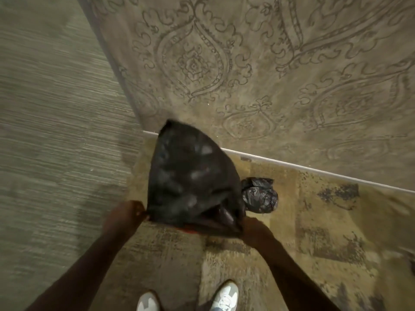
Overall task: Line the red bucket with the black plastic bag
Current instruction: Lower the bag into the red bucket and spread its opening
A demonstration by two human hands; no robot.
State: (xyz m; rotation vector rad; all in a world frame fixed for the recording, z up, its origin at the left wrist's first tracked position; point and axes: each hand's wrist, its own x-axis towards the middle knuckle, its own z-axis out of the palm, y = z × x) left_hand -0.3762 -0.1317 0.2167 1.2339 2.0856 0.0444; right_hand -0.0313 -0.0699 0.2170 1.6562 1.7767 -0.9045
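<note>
No legible text — no labels, numbers.

There is a single view, from a wide-angle camera worn on the person's head, looking steeply down and forward. Both forearms reach in from the bottom edge, and the left hand (125, 215) and right hand (256, 231) sit close below the lens near the middle. The shoes (224, 296) at the bottom edge show how sharply it tilts. The upper half takes in a corner of patterned wall (292, 63), its lines bowed by the lens.
</note>
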